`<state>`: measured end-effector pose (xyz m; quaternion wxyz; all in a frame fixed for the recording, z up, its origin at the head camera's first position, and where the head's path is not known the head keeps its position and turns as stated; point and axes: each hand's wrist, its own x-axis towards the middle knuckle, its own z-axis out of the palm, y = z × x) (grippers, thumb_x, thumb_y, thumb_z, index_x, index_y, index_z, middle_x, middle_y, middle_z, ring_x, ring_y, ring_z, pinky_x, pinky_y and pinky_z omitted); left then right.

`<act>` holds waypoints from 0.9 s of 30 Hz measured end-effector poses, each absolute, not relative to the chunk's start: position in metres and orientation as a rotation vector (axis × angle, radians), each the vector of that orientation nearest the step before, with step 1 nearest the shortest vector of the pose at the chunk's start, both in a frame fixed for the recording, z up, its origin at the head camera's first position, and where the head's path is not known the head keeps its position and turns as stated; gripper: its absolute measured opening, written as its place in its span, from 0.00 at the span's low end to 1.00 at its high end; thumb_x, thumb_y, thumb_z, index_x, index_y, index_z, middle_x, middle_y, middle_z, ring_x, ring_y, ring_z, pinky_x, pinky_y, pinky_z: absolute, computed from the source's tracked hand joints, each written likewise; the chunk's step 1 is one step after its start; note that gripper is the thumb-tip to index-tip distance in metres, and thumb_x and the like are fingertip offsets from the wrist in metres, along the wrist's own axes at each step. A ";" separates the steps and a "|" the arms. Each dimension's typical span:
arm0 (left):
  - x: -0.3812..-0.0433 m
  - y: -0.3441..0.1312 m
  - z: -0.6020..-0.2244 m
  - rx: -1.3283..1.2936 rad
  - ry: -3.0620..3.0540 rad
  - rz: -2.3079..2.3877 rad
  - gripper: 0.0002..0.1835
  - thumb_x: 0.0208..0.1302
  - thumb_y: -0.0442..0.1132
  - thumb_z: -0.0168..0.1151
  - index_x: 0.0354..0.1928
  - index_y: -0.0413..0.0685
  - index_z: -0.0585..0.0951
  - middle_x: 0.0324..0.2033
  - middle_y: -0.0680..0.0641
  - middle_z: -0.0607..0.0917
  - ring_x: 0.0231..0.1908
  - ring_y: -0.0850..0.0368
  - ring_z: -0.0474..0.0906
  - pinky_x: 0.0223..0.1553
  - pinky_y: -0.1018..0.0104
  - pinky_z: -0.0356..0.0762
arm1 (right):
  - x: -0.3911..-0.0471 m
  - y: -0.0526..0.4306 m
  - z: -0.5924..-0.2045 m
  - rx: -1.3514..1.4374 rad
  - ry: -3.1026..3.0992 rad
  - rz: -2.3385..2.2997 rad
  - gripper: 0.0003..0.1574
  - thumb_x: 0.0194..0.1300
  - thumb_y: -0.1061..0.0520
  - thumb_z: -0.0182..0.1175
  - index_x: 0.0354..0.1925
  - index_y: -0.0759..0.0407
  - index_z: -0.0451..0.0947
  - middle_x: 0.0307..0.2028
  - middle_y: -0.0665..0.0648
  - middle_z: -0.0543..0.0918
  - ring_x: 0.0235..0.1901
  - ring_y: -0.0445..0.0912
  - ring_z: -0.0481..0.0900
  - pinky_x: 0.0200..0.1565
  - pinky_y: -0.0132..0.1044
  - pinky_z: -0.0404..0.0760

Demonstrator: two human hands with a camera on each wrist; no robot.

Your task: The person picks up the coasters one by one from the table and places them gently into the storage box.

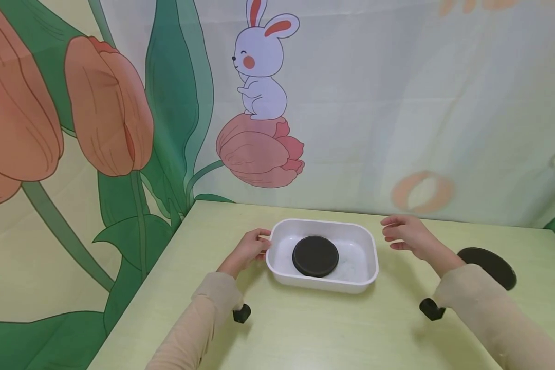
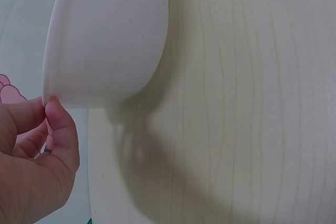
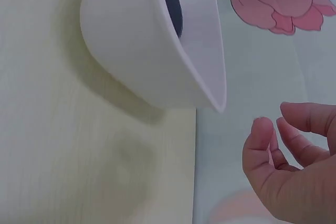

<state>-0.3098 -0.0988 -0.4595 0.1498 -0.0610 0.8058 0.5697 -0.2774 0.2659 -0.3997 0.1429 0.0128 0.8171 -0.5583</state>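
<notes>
A white rectangular tub (image 1: 324, 287) with rounded corners stands on the table, a flat round black disc (image 1: 315, 256) lying inside it. My left hand (image 1: 250, 247) is at the tub's left end. In the left wrist view, thumb and finger of the left hand (image 2: 39, 153) pinch the rim of the white tub (image 2: 110, 35). Off the tub's right end, my right hand (image 1: 409, 235) hovers with nothing in it. Its fingers are loosely bent and apart from the tub (image 3: 131, 40), as the right wrist view shows of the right hand (image 3: 291, 161).
A second flat black disc (image 1: 490, 267) lies on the table at the right, partly behind the right sleeve (image 1: 485, 303). The pale wood-grain table (image 1: 324, 329) ends at a hanging cloth (image 1: 351, 128) printed with tulips and a rabbit. A small black block (image 1: 431, 309) shows under each wrist.
</notes>
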 end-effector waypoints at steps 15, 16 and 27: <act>-0.307 -0.101 -0.458 -0.168 2.275 1.691 0.17 0.60 0.30 0.51 0.53 0.42 0.69 0.37 0.43 0.76 0.29 0.57 0.73 0.27 0.70 0.73 | -0.274 0.329 -0.396 0.055 2.404 -1.439 0.30 0.62 0.53 0.51 0.57 0.68 0.57 0.36 0.45 0.72 0.34 0.40 0.74 0.40 0.36 0.76; -0.307 -0.101 -0.458 -0.167 2.276 1.691 0.17 0.60 0.30 0.51 0.53 0.42 0.69 0.38 0.43 0.76 0.30 0.57 0.73 0.27 0.70 0.73 | -0.274 0.333 -0.397 0.055 2.407 -1.433 0.31 0.63 0.52 0.51 0.57 0.68 0.57 0.37 0.44 0.72 0.34 0.40 0.73 0.40 0.36 0.76; -0.308 -0.099 -0.457 -0.197 2.305 1.639 0.18 0.61 0.31 0.52 0.53 0.45 0.69 0.37 0.44 0.75 0.31 0.57 0.73 0.28 0.70 0.74 | -0.273 0.369 -0.415 0.064 2.502 -1.359 0.36 0.63 0.48 0.50 0.59 0.72 0.55 0.49 0.59 0.70 0.35 0.36 0.72 0.41 0.37 0.75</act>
